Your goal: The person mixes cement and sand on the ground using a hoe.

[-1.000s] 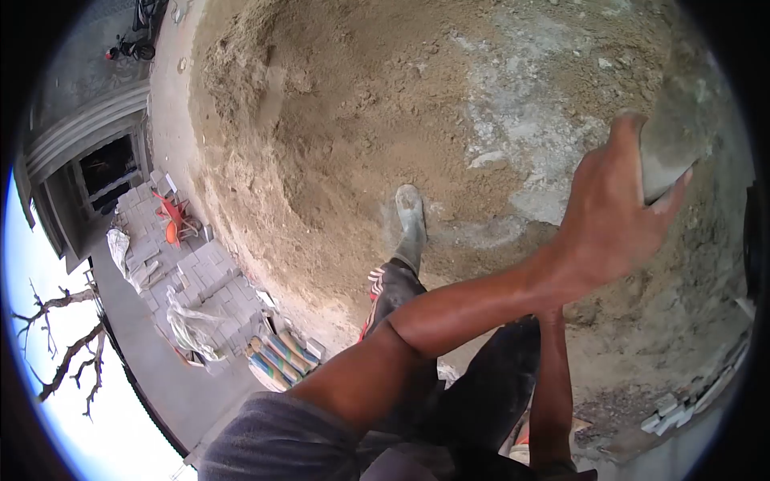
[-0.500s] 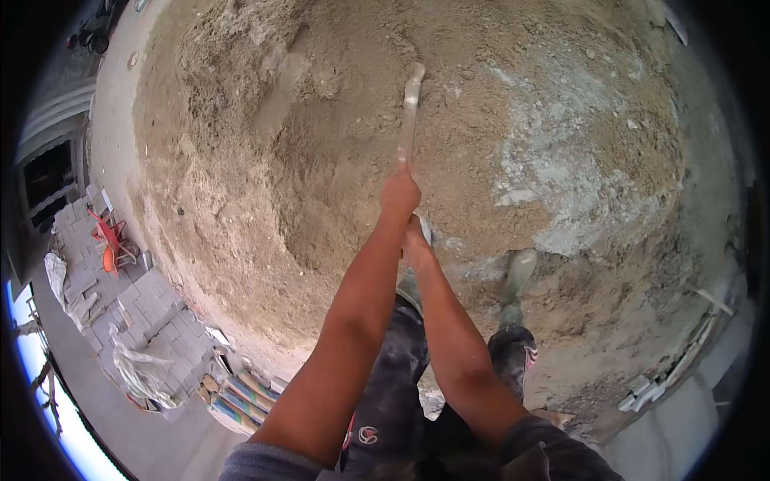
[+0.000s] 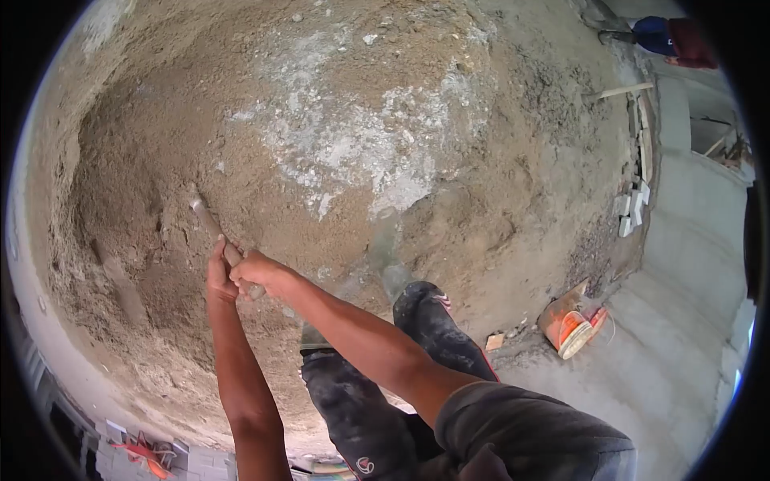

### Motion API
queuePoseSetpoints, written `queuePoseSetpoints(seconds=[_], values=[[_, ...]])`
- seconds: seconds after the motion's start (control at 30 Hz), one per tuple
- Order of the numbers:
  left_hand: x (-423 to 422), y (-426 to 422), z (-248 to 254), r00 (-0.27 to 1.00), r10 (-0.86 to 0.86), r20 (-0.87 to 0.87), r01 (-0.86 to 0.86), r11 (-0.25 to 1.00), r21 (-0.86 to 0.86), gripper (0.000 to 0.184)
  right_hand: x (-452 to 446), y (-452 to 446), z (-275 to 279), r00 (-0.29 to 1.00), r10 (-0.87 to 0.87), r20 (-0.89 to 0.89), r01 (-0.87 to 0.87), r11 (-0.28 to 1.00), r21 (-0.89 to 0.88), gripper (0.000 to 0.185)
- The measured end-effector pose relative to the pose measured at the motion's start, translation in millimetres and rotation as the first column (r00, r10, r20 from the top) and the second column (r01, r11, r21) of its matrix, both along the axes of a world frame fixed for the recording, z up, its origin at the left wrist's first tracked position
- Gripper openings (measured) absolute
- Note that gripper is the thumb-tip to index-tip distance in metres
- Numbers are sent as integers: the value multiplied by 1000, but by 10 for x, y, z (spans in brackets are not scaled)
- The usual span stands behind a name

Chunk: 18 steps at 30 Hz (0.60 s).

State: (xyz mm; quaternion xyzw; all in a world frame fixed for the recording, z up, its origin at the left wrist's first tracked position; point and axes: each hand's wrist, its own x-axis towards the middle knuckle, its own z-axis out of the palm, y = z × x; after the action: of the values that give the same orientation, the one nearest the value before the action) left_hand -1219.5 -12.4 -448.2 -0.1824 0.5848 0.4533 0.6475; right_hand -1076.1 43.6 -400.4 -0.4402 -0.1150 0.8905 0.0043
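Note:
Both my hands are wrapped round the wooden handle [image 3: 210,222] of a long tool. My left hand [image 3: 220,271] grips farther along it, closed. Just behind, my right hand [image 3: 258,270] is closed near the butt end. The handle slants up and left to a pale neck at the sand; the tool's head is hidden there, so its kind does not show. Around it lies a broad heap of brown sand [image 3: 152,160], hollowed at the left. A patch of white-grey powder [image 3: 353,136] covers part of the heap, right of the tool.
My legs [image 3: 361,417] stand at the heap's near edge, a greenish boot [image 3: 387,252] on the sand. An orange bucket [image 3: 565,325] lies tipped at the right, with white blocks [image 3: 634,208] farther back. Another person [image 3: 682,42] is at the upper right. A red wheelbarrow [image 3: 144,457] is lower left.
My view has swung to the right, bringing the bucket and the other person into sight. My hands and the handle now appear farther left and lower, with the handle slanting left.

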Motion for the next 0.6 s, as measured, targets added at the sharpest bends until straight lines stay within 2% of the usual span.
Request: queuePoseSetpoints(seconds=[0.03,0.1,0.13,0.17,0.2,0.27,0.3,0.33,0.37,0.4,0.43,0.47,0.5,0.53,0.6], values=[[133,247,43,1000,9,11,-10,997,73,25,103,279,24,999,34,-28,-34,999,-6,14],[200,632,-235,943,294,157,-309,948,80,28,477,637,365,993,107,-48,-106,994,12,14],[250,720,-403,873,430,231,-451,891,47,30,773,770,619,988,145,-51,-145,989,7,15],[308,802,-488,800,418,430,-472,882,21,30,1162,949,932,976,217,-11,-216,976,31,15],[472,977,-428,835,435,338,-453,891,-27,30,1607,1140,1245,957,289,27,-290,955,58,15],[1222,1353,-140,881,452,138,-439,891,-118,32,2604,1399,1613,881,466,78,-471,853,225,21],[1776,1606,260,902,405,150,-388,912,-134,32,3108,1682,1971,769,598,225,-638,729,248,23],[2276,1689,300,893,390,227,-368,920,-131,34,3629,1871,2172,681,674,284,-731,641,234,29],[2840,1876,681,898,372,237,-342,926,-158,36,4110,2013,2406,598,679,427,-801,527,285,36],[3319,1940,809,844,437,312,-391,898,-202,35,4625,2072,2563,579,633,513,-815,440,377,35],[3708,2017,1080,816,420,398,-386,907,-166,32,4909,2138,2856,571,548,612,-814,477,332,36],[3970,2126,1420,776,457,435,-421,889,-181,26,5303,2023,2954,589,453,669,-790,496,360,36],[4076,2218,1707,813,430,393,-417,901,-122,24,5544,1909,2987,597,354,720,-769,509,388,37],[4103,2253,1967,849,403,342,-404,912,-73,22,5556,1758,2913,549,297,781,-821,367,437,38],[3812,2228,2348,929,307,208,-340,929,145,20,5501,1377,2527,505,168,847,-862,60,503,40]])
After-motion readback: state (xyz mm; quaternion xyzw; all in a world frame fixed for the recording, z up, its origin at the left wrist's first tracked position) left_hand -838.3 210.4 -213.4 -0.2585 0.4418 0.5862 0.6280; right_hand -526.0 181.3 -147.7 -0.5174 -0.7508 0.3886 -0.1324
